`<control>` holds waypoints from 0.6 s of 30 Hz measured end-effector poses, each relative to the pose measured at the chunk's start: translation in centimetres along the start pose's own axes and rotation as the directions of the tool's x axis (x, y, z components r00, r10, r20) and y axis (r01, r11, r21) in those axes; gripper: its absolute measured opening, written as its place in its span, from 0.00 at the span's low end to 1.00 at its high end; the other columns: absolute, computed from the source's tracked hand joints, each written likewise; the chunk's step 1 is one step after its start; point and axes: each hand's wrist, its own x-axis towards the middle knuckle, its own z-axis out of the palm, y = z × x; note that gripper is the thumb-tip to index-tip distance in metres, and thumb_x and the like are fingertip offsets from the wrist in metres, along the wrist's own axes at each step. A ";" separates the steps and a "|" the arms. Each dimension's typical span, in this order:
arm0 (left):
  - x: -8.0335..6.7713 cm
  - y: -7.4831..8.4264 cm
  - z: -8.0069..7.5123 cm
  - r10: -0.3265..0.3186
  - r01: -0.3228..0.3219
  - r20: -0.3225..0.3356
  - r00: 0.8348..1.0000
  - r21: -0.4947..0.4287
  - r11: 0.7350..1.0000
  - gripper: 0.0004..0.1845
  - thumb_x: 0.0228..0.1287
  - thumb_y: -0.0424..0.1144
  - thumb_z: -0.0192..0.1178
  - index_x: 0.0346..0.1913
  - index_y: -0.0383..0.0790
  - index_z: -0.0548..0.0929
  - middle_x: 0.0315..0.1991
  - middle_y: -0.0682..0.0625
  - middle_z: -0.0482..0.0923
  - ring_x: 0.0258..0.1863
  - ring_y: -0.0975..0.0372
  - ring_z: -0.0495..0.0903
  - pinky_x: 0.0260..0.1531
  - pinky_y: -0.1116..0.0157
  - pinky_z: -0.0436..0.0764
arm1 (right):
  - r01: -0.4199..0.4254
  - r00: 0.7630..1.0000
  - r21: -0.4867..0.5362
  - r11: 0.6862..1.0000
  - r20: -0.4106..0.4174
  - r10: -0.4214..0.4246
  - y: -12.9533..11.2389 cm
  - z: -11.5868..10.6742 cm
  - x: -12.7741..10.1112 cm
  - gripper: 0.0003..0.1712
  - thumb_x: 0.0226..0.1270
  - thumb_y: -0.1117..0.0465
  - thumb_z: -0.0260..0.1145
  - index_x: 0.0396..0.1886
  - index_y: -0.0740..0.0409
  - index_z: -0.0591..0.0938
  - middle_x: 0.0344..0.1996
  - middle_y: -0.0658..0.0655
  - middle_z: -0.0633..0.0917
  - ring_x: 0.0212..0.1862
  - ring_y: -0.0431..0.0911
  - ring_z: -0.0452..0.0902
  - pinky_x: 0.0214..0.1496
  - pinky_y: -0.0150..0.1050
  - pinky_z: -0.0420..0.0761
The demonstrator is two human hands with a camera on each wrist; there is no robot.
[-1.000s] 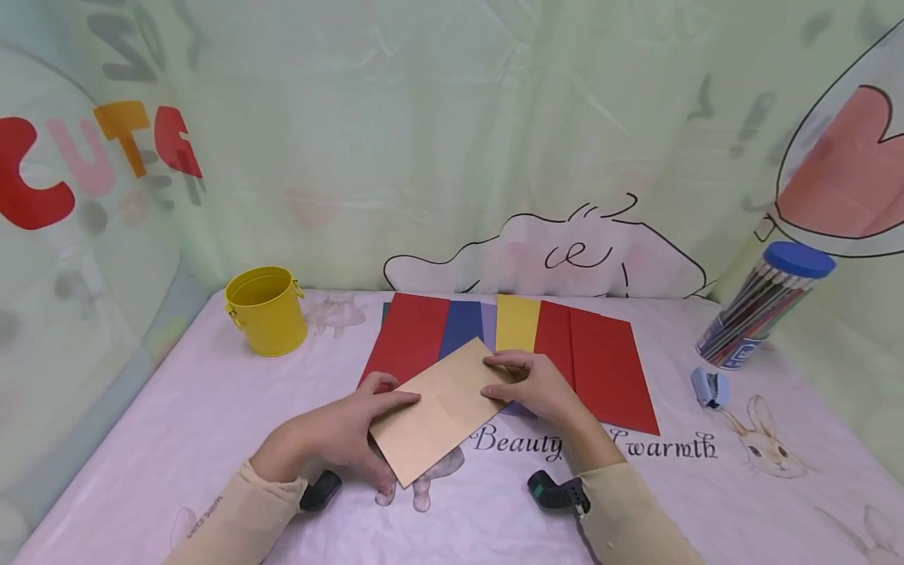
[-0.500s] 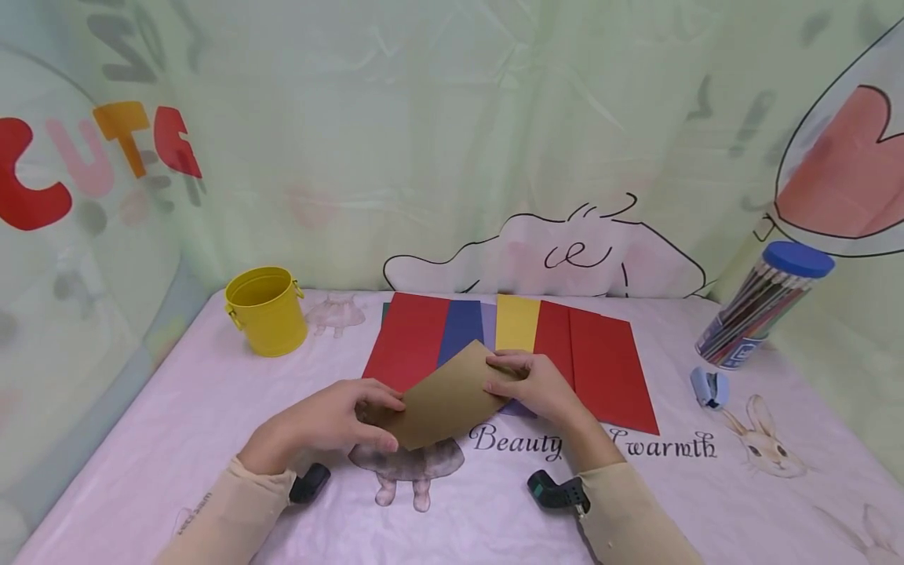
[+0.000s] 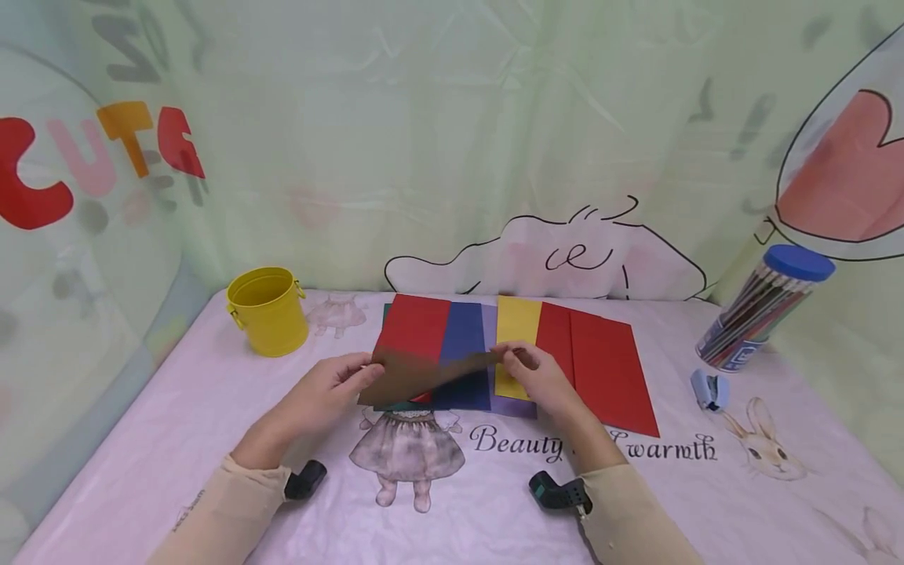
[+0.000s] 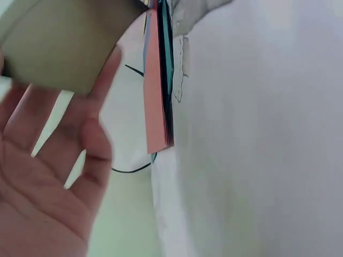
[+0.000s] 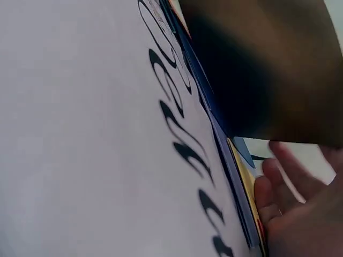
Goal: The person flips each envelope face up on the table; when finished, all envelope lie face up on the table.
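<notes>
A brown paper sheet (image 3: pixel 406 380) is held up between my two hands above several coloured paper pieces, its surface bent and dark toward me. My left hand (image 3: pixel 323 394) pinches its left end between thumb and fingers. At the other end, my right hand (image 3: pixel 540 378) pinches the sheet's edge near the yellow piece (image 3: pixel 517 329). In the left wrist view the brown sheet (image 4: pixel 69 43) lies against the fingertips. The right wrist view has the sheet (image 5: pixel 273 69) blurred, partly hiding the fingers. Beneath are red (image 3: pixel 417 322), blue (image 3: pixel 466 329) and purple pieces; two more red ones lie right.
A yellow bucket (image 3: pixel 268 314) stands at the back left. On the right are a clear tub of pencils (image 3: pixel 759 310) with a blue lid and a small light-blue stapler-like object (image 3: pixel 709 389). A printed pale cloth (image 3: pixel 494 518) covers the table.
The brown sheet has tipped from its light face showing to a dark, steeply slanted view. My left hand has moved up and away from me; the right hand has shifted only slightly.
</notes>
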 end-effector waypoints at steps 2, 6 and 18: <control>0.1 -0.1 0.0 0.006 -0.009 -0.086 0.996 -0.038 0.999 0.20 0.76 0.48 0.57 0.63 0.44 0.76 0.39 0.51 0.84 0.40 0.57 0.81 0.46 0.54 0.79 | 0.052 0.998 0.037 0.998 0.021 -0.053 0.0 0.0 0.0 0.28 0.70 0.52 0.68 0.67 0.54 0.76 0.62 0.59 0.77 0.65 0.57 0.70 0.63 0.57 0.73; 0.5 -0.1 0.1 0.054 -0.075 -0.188 0.981 -0.108 0.991 0.36 0.74 0.38 0.60 0.78 0.48 0.55 0.44 0.44 0.85 0.35 0.54 0.86 0.47 0.52 0.80 | 0.083 0.996 0.093 0.992 0.016 -0.085 0.0 0.3 0.0 0.35 0.64 0.55 0.74 0.69 0.53 0.74 0.60 0.59 0.81 0.62 0.57 0.75 0.60 0.55 0.76; 0.3 -0.5 0.2 -0.012 -0.019 -0.112 0.994 -0.270 0.963 0.31 0.66 0.34 0.68 0.70 0.45 0.70 0.54 0.39 0.77 0.40 0.53 0.88 0.42 0.59 0.84 | 0.110 0.994 0.240 0.964 0.000 -0.113 -0.1 0.3 0.2 0.46 0.60 0.65 0.76 0.75 0.47 0.63 0.55 0.63 0.83 0.54 0.56 0.83 0.54 0.48 0.81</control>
